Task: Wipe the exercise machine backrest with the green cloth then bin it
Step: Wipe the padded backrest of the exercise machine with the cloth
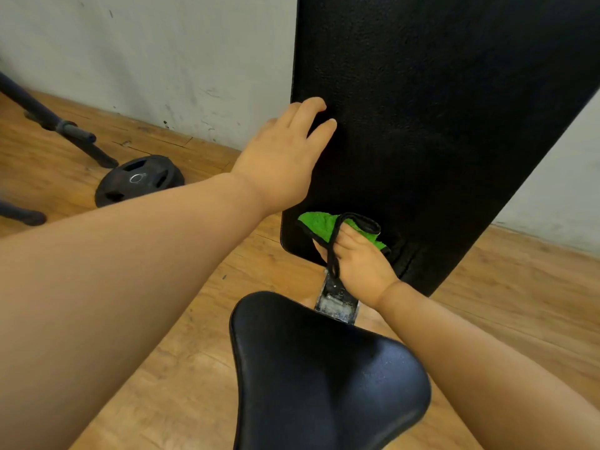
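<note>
While the right hand (355, 254) presses the green cloth (319, 224) against the bottom end of the black backrest (438, 108), fingers curled over it, the left hand (285, 157) lies flat and open on the pad's left edge higher up. A black-edged fold loops loose over the knuckles, so a hard stroke could pull the cloth free or snag it on the metal bracket (336, 300) just below. Most of the pad lies above the cloth, and a short pass would probably leave it unwiped.

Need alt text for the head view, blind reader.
A right hand presses a green cloth against the lower end of a black backrest, while the left hand rests flat on its left edge. A black seat sits below; a weight plate lies on the wood floor.
</note>
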The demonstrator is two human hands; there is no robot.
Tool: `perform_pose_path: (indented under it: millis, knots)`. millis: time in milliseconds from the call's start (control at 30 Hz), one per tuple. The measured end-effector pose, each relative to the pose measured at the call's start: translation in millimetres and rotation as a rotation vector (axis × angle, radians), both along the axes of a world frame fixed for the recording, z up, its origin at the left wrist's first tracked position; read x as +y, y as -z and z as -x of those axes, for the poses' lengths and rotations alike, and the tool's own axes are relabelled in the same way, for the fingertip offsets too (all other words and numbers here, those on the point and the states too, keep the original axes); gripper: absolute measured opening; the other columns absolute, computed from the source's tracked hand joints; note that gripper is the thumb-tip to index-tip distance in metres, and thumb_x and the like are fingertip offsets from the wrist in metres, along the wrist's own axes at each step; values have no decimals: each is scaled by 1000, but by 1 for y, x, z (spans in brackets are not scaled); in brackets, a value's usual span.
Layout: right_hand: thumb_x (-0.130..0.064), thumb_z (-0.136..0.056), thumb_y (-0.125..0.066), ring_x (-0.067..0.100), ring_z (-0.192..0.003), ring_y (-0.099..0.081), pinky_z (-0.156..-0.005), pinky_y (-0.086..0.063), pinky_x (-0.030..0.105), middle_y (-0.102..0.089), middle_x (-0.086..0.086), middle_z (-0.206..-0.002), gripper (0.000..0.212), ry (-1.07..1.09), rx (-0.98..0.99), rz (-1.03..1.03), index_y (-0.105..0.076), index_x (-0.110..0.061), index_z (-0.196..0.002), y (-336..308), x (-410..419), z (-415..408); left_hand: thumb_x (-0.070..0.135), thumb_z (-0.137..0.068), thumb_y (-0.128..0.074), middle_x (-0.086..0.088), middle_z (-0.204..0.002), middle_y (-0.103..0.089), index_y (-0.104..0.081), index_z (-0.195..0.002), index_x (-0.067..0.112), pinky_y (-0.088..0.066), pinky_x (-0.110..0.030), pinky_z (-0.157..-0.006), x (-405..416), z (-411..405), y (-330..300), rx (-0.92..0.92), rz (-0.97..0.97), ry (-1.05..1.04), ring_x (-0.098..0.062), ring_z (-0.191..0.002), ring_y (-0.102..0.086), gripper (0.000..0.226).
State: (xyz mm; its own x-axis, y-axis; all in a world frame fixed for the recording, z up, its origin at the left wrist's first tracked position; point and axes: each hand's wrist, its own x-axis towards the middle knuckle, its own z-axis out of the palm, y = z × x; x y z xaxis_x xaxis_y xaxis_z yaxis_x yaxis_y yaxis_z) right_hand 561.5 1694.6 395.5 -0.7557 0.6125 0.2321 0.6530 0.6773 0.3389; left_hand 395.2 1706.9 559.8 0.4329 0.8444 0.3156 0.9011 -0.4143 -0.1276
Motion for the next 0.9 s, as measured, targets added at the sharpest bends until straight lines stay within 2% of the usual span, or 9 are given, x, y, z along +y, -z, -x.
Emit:
perform_pose_path:
  millis: [67, 133, 200, 333, 467, 567, 700, 800, 900]
  knots:
    - [-14, -75, -68, 29, -108, -61, -113, -15, 40, -71, 10, -103, 32, -31, -50, -1, -70, -4, -106, 3, -1, 0, 4, -86, -49, -16, -149, -21, -28, -141, 8, -39, -37, -94, 0, -1, -1, 2, -2, 1, -31, -132, -27, 59]
    - [-21, -52, -86, 26, -98, -66, -106, -35, 39, -74, 6, -89, 42, -48, -113, 62, -76, -7, -90, 9, -8, -1, 5, -87, -49, -14, -150, -19, -27, -142, 9, -39, -35, -95, 1, 0, -2, 12, -5, 2, -29, -133, -25, 59]
    - [-24, -45, -89, 25, -95, -67, -98, -44, 38, -74, 5, -86, 46, -52, -110, 101, -76, -8, -86, 13, -12, 0, 6, -88, -49, -12, -150, -18, -25, -143, 11, -38, -34, -97, 3, 0, -2, 16, -5, 4, -28, -134, -24, 60]
    - [-29, -43, -88, 23, -94, -67, -95, -46, 37, -74, 3, -86, 46, -54, -108, 103, -77, -11, -84, 11, -12, -4, 9, -89, -49, -9, -152, -11, -19, -145, 14, -36, -32, -101, 4, -2, -3, 43, 19, -3, -25, -136, -20, 64]
    - [-27, -63, -72, 21, -93, -67, -98, -43, 36, -74, -1, -85, 24, -77, -73, 54, -77, -14, -83, 5, -13, -19, 10, -90, -48, -9, -151, -10, -16, -146, 15, -34, -30, -103, 3, -2, -6, 65, 35, 3, -24, -136, -21, 64]
    - [-17, -75, -38, 25, -96, -64, -108, -30, 37, -73, 3, -89, 41, 12, 76, -50, -76, -10, -92, -4, -15, -29, 11, -89, -48, -10, -151, -12, -18, -145, 15, -35, -30, -101, 2, -1, -9, 82, 39, 7, -24, -134, -24, 64]
    - [-10, -81, -37, 32, -112, -42, -109, -15, 38, -66, 16, -110, 48, 117, 321, -148, -58, -6, -123, -28, -16, -44, 10, -88, -49, -12, -150, -16, -21, -145, 13, -36, -32, -100, 2, -2, -8, 53, 28, 12, -26, -133, -26, 64]
    - [-5, -86, -36, 34, -124, -38, -110, -24, 43, -55, 19, -128, 47, 179, 498, -145, -42, -10, -133, -42, -16, -57, 6, -81, -59, -16, -147, -27, -32, -141, 9, -42, -35, -96, 2, -1, -6, 47, 10, 14, -30, -129, -35, 66]
    - [-5, -87, -33, 33, -127, -38, -111, -29, 44, -51, 17, -133, 48, 272, 555, -132, -41, -14, -133, -48, -19, -63, 1, -70, -69, -20, -138, -40, -44, -133, 5, -48, -38, -88, 3, -1, -4, 31, -10, 20, -35, -120, -46, 68]
